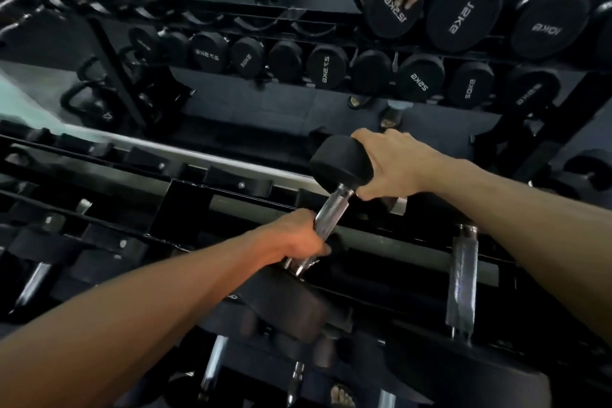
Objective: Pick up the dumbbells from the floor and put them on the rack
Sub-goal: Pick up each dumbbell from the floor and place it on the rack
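Note:
A black dumbbell (341, 164) with a knurled chrome handle lies tilted across the top tier of the black rack (231, 205). My left hand (291, 237) is wrapped around the handle near its lower end. My right hand (394, 166) grips the far rubber head from the right side. The near head of the dumbbell sits below my left wrist, close to the rack's front rail. A second dumbbell (462, 278) rests on the rack to the right, its chrome handle pointing away from me.
A wall mirror (265, 99) behind the rack reflects rows of black dumbbells, kettlebells at the left and my own hands. Lower rack tiers hold more dumbbells (212, 368) with chrome handles. A foot in a sandal (342, 396) shows at the bottom.

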Demonstrator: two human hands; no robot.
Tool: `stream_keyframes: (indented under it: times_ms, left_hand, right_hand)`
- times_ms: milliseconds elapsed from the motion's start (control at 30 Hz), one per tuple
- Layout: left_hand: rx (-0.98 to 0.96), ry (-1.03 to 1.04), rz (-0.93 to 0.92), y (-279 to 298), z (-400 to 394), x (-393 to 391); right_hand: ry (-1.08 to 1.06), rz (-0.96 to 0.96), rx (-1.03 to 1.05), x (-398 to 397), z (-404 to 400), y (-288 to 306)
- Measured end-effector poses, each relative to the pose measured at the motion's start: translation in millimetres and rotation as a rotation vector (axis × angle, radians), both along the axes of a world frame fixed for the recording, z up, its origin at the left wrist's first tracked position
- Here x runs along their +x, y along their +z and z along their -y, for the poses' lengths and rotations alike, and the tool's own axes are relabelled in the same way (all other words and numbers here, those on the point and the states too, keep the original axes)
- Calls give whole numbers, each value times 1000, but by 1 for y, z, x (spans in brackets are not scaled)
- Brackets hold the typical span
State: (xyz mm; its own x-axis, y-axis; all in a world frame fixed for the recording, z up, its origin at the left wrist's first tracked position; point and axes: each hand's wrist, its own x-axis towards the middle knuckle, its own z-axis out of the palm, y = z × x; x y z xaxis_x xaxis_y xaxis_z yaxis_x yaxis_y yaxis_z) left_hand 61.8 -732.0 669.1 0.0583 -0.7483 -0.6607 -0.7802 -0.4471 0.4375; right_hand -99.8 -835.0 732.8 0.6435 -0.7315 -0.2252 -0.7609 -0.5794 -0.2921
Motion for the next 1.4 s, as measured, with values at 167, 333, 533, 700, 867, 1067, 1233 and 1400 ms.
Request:
stream_keyframes:
  times_ms: [167, 333, 533, 700, 867, 1067, 1233, 1400]
  left_hand:
    - [44, -13, 21, -8, 7, -1]
    - [81, 8, -21, -10, 5, 3]
    - [111, -58, -11, -1, 8, 11]
    - [132, -56, -27, 1, 9, 22]
    - [125, -44, -22, -4, 9, 21]
    - [139, -108, -19, 0, 14, 26]
    - [64, -229, -16, -1, 10, 32]
    - [-19, -196, -1, 1, 3, 35]
  right_hand:
    - [5, -14, 54, 4, 15, -8]
    - [43, -66, 99, 16, 23, -12]
    - [50, -111, 132, 31, 32, -13]
    - [43, -150, 141, 43, 36, -15]
    - [66, -156, 170, 44, 41, -12]
    - [38, -163, 184, 45, 39, -14]
    - [4, -152, 175, 42, 31, -15]
    - [-12, -105, 158, 35, 23, -18]
